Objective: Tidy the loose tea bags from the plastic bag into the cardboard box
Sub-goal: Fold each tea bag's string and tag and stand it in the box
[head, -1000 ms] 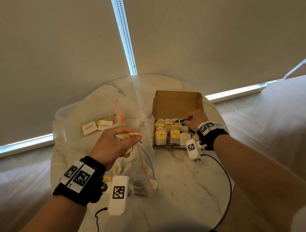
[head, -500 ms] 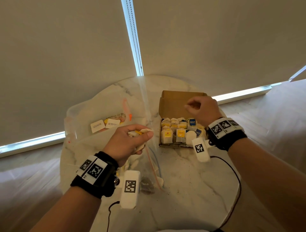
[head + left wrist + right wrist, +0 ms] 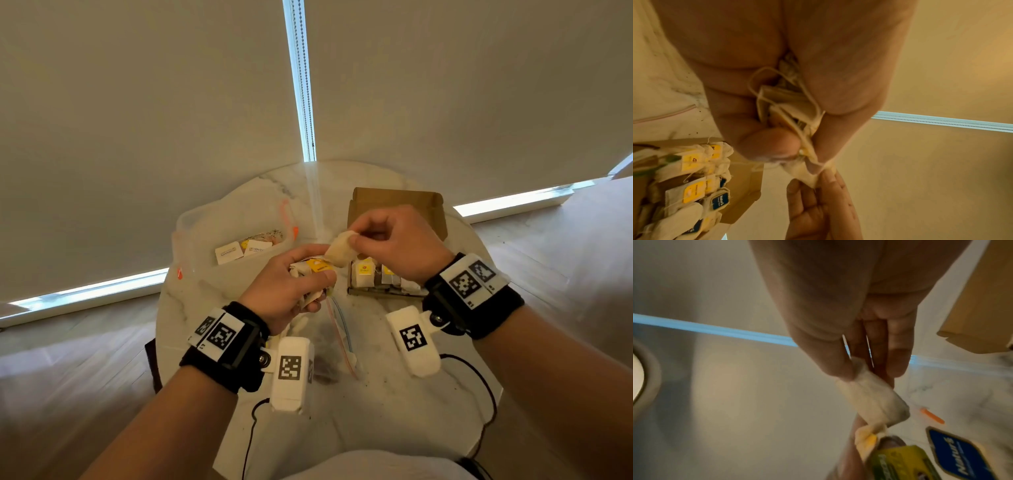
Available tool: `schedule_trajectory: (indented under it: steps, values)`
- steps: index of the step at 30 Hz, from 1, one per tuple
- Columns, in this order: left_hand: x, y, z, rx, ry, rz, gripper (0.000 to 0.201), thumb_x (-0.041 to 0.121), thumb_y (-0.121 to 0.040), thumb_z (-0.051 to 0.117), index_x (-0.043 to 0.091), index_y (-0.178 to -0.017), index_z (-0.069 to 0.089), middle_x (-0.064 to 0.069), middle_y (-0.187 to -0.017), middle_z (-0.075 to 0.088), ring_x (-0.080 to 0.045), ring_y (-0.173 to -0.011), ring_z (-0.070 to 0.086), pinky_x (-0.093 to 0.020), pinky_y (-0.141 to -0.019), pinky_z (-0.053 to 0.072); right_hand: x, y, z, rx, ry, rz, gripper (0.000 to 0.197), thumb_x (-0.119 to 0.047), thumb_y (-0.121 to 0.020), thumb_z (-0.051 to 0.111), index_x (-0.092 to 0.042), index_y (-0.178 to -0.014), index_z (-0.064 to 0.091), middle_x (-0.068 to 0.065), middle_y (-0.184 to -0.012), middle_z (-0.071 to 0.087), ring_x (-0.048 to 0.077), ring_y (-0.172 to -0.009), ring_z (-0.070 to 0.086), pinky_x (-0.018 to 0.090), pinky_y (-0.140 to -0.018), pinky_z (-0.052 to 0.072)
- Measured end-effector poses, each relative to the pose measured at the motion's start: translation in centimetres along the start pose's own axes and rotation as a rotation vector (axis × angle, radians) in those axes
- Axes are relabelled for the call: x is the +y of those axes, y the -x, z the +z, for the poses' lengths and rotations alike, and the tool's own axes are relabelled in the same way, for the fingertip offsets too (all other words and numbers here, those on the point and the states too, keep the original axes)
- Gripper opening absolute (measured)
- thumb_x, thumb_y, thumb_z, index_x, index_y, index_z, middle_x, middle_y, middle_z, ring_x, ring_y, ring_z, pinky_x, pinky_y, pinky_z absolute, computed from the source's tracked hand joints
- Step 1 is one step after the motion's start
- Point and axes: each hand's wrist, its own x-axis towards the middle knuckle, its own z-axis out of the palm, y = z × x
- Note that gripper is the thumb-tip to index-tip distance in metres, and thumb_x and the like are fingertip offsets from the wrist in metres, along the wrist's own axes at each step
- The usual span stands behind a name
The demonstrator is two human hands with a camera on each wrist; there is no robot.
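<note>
The left hand curls tight around a bunch of tea bags, strings looping out between thumb and fingers. Just below, the right hand pinches the corner of one tea bag sticking out of the bunch. At lower left the cardboard box holds packed tea bags with yellow and blue tags.

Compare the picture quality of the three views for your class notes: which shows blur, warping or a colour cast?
Head view: sharp, though the wide lens bows the table and floor. Left wrist view: a warm yellow cast, yet the tea bags in the left hand stay readable. Right wrist view: motion blur softens the tea bag pinched by the right hand.
</note>
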Motion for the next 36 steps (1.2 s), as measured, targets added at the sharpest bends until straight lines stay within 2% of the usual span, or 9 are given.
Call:
schedule_trajectory:
  steps: [3,10,15,17,19,23,26,31,36]
  values:
    - [-0.1,0.5,-0.4,0.016,0.014,0.035,0.041,-0.005,-0.086,0.067,0.013,-0.122,0.064,-0.011,-0.082,0.058,-0.017,-0.056,0.054,-0.023,-0.045,0.043,0.1,0.8,-0.4,0.112,-0.243,0.097,0.009,-0.005,-0.089,0.067,-0.013,-0.087,0.07,0.004,-0.082,0.075,0.018,-0.076,0.074,0.025,-0.066,0.058]
    - [-0.4,1.2,-0.7,0.023,0.036,0.052,0.04,-0.007,-0.084,0.066,0.011,-0.12,0.062,-0.008,-0.076,0.06,-0.017,-0.054,0.055,-0.024,-0.044,0.043,0.2,1.8,-1.1,0.289,-0.385,0.121,0.011,-0.005,-0.09,0.065,-0.014,-0.093,0.071,0.005,-0.09,0.075,0.02,-0.085,0.073,0.029,-0.07,0.06]
    - [-0.5,1.4,-0.6,0.014,-0.003,0.052,0.043,-0.007,-0.085,0.066,0.013,-0.123,0.061,-0.009,-0.08,0.058,-0.017,-0.057,0.056,-0.024,-0.045,0.044,-0.1,2.2,-1.1,0.247,-0.166,-0.027,0.018,-0.005,-0.091,0.065,-0.022,-0.097,0.065,0.001,-0.086,0.074,0.017,-0.076,0.073,0.028,-0.063,0.06]
    - [-0.5,1.4,-0.4,0.001,-0.016,0.057,0.044,-0.009,-0.086,0.065,0.014,-0.124,0.061,-0.009,-0.081,0.057,-0.016,-0.057,0.055,-0.024,-0.045,0.043,-0.2,2.3,-0.7,0.207,-0.09,-0.146,0.022,0.0,-0.089,0.064,-0.023,-0.089,0.063,0.002,-0.078,0.071,0.02,-0.068,0.07,0.031,-0.059,0.059]
    - [-0.5,1.4,-0.3,0.001,-0.031,0.065,0.045,-0.01,-0.087,0.064,0.013,-0.125,0.059,-0.011,-0.084,0.055,-0.017,-0.056,0.054,-0.024,-0.045,0.042,-0.1,2.2,-0.2,0.159,0.085,-0.232,0.031,0.002,-0.088,0.062,-0.028,-0.081,0.068,-0.001,-0.079,0.071,0.017,-0.069,0.067,0.031,-0.062,0.056]
    - [-0.3,1.6,-0.1,-0.009,-0.069,0.078,0.05,-0.011,-0.085,0.065,0.013,-0.129,0.056,-0.013,-0.086,0.056,-0.021,-0.058,0.054,-0.025,-0.045,0.043,-0.7,1.4,0.8,-0.032,0.37,-0.229,0.019,-0.015,-0.093,0.061,-0.02,-0.105,0.075,-0.011,-0.097,0.071,-0.008,-0.077,0.058,0.006,-0.068,0.04]
    - [-0.1,1.6,0.0,-0.026,-0.077,0.078,0.056,-0.012,-0.084,0.066,0.016,-0.131,0.054,-0.009,-0.082,0.06,-0.02,-0.06,0.058,-0.025,-0.045,0.045,-1.4,0.5,1.9,-0.125,0.389,-0.192,0.025,-0.037,-0.092,0.063,-0.02,-0.103,0.076,-0.009,-0.084,0.07,0.003,-0.069,0.059,0.014,-0.057,0.041]
    - [-0.3,1.6,0.1,-0.005,-0.04,0.077,0.052,-0.013,-0.086,0.064,0.02,-0.126,0.058,-0.009,-0.084,0.062,-0.019,-0.06,0.058,-0.026,-0.045,0.045,-1.3,-0.3,1.9,-0.058,0.294,-0.084,0.01,-0.024,-0.088,0.07,-0.018,-0.092,0.078,-0.012,-0.074,0.068,0.004,-0.063,0.059,0.013,-0.055,0.043]
    - [-0.5,1.6,-0.6,0.048,0.072,0.097,0.046,-0.015,-0.087,0.058,0.015,-0.121,0.064,-0.018,-0.093,0.068,-0.019,-0.058,0.053,-0.026,-0.046,0.043,-0.7,-0.3,0.4,0.105,0.169,-0.01,0.006,-0.024,-0.089,0.069,-0.024,-0.084,0.074,-0.008,-0.079,0.07,0.014,-0.073,0.065,0.031,-0.069,0.054]
